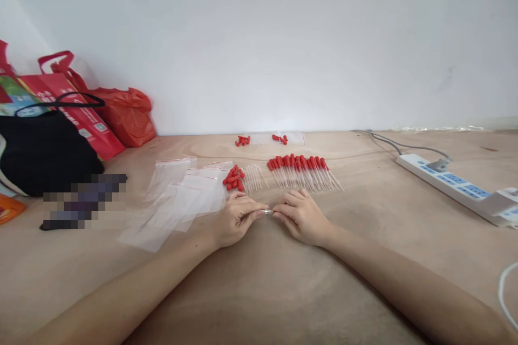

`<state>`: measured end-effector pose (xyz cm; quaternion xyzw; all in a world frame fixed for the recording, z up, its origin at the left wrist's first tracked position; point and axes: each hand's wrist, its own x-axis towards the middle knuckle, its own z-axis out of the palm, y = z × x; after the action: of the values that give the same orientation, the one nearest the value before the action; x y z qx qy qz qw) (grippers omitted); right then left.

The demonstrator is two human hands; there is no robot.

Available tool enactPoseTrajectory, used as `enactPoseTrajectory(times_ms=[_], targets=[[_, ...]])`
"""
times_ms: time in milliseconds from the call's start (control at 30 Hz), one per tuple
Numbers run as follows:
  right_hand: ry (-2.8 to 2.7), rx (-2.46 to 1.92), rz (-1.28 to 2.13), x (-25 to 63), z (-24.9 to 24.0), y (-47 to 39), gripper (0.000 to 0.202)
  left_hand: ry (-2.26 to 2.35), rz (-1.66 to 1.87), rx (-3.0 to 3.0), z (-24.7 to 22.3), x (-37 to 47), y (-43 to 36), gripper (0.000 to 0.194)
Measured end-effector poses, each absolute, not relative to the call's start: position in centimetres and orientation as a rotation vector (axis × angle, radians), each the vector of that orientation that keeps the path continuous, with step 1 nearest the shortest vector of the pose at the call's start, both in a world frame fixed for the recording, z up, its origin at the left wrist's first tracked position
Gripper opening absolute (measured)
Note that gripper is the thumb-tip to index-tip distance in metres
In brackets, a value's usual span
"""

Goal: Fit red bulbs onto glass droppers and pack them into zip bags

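Observation:
Between my two hands a short stretch of clear dropper tube (pixel 267 211) shows, held level just above the table. My left hand (pixel 238 221) pinches its left end, and the fingers of my right hand (pixel 302 218) are closed on the right end; both ends are hidden. Beyond my left hand lies a pile of red rubber bulbs (pixel 233 179). Bare clear tubes (pixel 254 179) lie side by side just right of the bulbs. Past my right hand, droppers with red bulbs (pixel 301 170) on their tubes form a dense row.
Overlapping clear zip bags (pixel 174 207) lie to the left. Near the wall, more red bulbs (pixel 243 140) lie by clear tubes (pixel 261 140). A white power strip (pixel 453 186) with cables is at right. Red bags (pixel 125 116) and a black bag (pixel 48 148) stand at left.

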<state>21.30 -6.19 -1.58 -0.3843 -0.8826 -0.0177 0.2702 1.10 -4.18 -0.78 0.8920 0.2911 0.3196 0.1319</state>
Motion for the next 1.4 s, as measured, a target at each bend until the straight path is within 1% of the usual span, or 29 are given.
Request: enactPoseTrajectory(times_ms=[100,200,267,367,533,667,767,900,967,1033,1167,1267,1400], targets=[[-2.347,-1.089,-0.106,21.7,-1.5,-6.1,0.021,0.986,0.985,2.474,-0.8,0.9,-4.0,0.023],[-2.211,-1.258,-0.017,22.2,-1.6,-5.2,0.022,1.174,1.172,2.279,-0.8,0.8,-3.8,0.024],[-2.039,-1.434,0.072,22.4,-1.7,-4.1,0.023,1.220,1.249,2.238,-0.9,0.8,-3.6,0.020],[-1.770,-1.677,0.135,22.2,-1.5,-2.0,0.024,1.207,1.182,2.330,-0.9,0.8,-3.3,0.013],[-1.620,-1.873,0.119,20.9,-0.9,1.1,0.025,1.245,1.082,2.375,-1.0,0.6,-3.1,0.027],[-1.583,-2.011,0.116,20.0,-0.9,2.2,0.023,1.249,1.068,2.402,-1.1,0.4,-3.0,0.022],[-1.585,-2.043,0.073,19.6,-1.0,2.2,0.024,1.350,1.085,2.468,-1.2,0.2,-2.7,0.014],[-1.662,-1.980,-0.018,19.0,-1.0,1.9,0.024,1.731,1.185,2.597,-1.3,-0.5,-1.9,0.007],[-1.736,-1.937,-0.027,18.5,-0.9,1.7,0.022,1.912,1.199,2.592,-1.3,-1.0,-1.2,0.007],[-1.797,-1.928,-0.007,17.8,-0.8,1.7,0.023,2.035,1.153,2.563,-1.3,-1.6,-0.6,0.012],[-1.835,-1.987,0.076,16.4,-0.5,1.9,0.027,2.120,0.982,2.517,-1.3,-2.1,0.2,0.018],[-1.852,-2.040,0.120,15.5,-0.3,2.2,0.027,2.141,0.872,2.460,-1.2,-1.9,0.3,0.015],[-1.877,-2.111,0.176,14.8,0.0,2.6,0.026,2.122,0.851,2.453,-1.2,-1.8,0.4,0.010]])
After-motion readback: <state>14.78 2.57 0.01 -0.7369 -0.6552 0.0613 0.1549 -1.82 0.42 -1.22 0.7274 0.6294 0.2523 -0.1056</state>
